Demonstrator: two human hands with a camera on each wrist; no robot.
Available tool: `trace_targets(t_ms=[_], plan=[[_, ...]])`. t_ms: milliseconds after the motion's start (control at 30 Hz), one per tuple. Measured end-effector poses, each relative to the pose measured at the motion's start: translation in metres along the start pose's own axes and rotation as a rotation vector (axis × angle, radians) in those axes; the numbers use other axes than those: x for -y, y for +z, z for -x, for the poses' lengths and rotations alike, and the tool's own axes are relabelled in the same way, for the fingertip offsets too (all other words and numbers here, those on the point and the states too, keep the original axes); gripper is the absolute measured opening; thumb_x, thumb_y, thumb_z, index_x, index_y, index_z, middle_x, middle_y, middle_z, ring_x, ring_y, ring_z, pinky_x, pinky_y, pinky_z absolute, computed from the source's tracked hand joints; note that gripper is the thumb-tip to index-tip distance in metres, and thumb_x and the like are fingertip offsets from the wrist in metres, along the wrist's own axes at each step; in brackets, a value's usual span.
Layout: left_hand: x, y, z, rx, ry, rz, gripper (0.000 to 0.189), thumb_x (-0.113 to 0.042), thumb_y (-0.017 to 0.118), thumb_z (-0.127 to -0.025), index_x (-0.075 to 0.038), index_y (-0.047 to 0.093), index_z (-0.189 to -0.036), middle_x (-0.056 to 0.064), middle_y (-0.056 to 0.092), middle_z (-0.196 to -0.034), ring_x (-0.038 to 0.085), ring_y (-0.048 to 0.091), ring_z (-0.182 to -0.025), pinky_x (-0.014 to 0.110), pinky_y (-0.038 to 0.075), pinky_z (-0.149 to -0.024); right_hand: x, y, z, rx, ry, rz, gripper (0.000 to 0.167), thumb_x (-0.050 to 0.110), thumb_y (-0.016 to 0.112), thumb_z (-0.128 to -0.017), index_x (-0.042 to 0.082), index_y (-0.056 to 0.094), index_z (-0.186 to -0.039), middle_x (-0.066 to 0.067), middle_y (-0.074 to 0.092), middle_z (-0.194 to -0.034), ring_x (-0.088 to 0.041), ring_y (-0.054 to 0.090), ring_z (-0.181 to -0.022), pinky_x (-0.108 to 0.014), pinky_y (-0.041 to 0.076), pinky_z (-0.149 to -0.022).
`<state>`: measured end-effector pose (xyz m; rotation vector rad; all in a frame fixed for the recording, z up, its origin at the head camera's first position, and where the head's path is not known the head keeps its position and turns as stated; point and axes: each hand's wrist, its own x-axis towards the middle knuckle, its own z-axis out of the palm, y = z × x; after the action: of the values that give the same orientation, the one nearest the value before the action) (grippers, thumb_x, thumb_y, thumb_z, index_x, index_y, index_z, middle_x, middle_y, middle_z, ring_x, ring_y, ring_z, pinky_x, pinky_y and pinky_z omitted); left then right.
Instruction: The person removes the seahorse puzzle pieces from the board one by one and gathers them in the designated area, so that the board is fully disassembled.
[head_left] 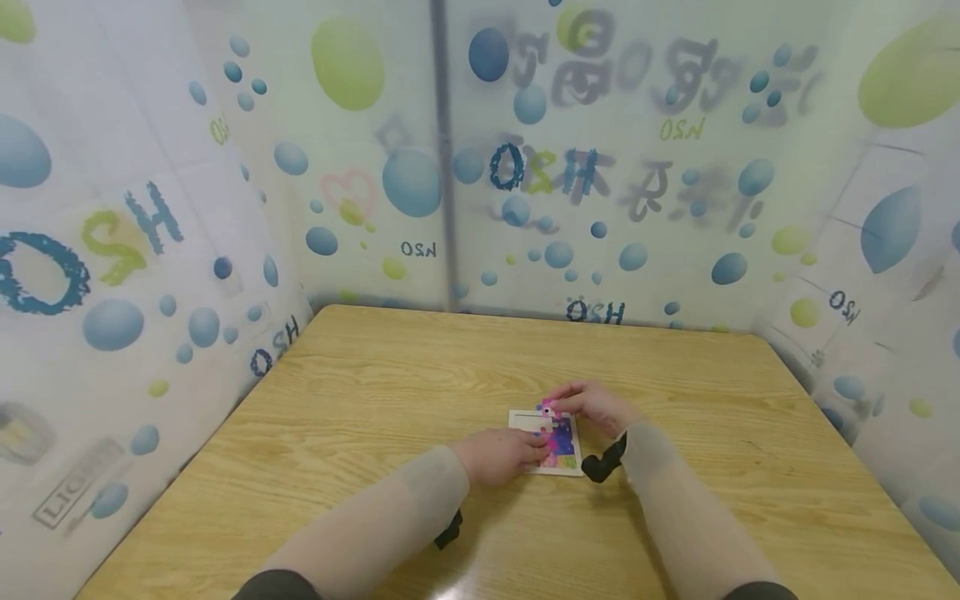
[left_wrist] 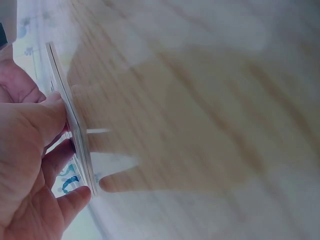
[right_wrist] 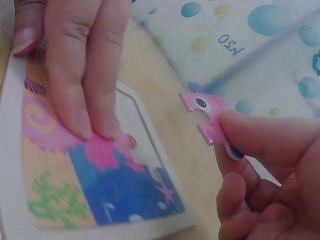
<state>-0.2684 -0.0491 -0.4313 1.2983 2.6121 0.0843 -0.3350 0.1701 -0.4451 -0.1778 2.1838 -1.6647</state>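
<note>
A small jigsaw puzzle in a white tray (head_left: 557, 472) lies on the table, its fitted pieces showing a pink sea creature, blue water and green seaweed. Part of the tray's recess (right_wrist: 135, 112) shows bare near its upper edge. Straight fingers of my left hand (head_left: 495, 457) press on the pink pieces (right_wrist: 100, 155), seen in the right wrist view. My right hand (head_left: 597, 407) pinches a pink puzzle piece (right_wrist: 214, 120) with a printed eye between thumb and fingers, raised above the tray. The left wrist view has the tray edge-on (left_wrist: 75, 122) beside my left hand (left_wrist: 30, 150).
The wooden table (head_left: 360, 383) spreads around the tray on all sides. Pale curtains (head_left: 360, 250) with blue and green dots hang behind the table and at both sides. Dark straps (head_left: 604, 461) with black mounts sit at the wrists.
</note>
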Motion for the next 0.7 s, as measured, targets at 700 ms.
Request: trace_targets(t_ms=[700], plan=[[-0.004,-0.002,0.001,0.014,-0.049,0.015,0.041,-0.029,0.042,-0.103,-0.022,0.046,-0.144,-0.005,0.039,-0.150,0.012,0.035,-0.138,0.028,0.029,-0.112,-0.011,-0.077,0.028,-0.080,0.062,0.086,0.014,0.017,0.066,-0.091,0.006,0.070,-0.098,0.001,0.065,-0.092,-0.024,0.047,-0.088,-0.035,0.037,-0.077]])
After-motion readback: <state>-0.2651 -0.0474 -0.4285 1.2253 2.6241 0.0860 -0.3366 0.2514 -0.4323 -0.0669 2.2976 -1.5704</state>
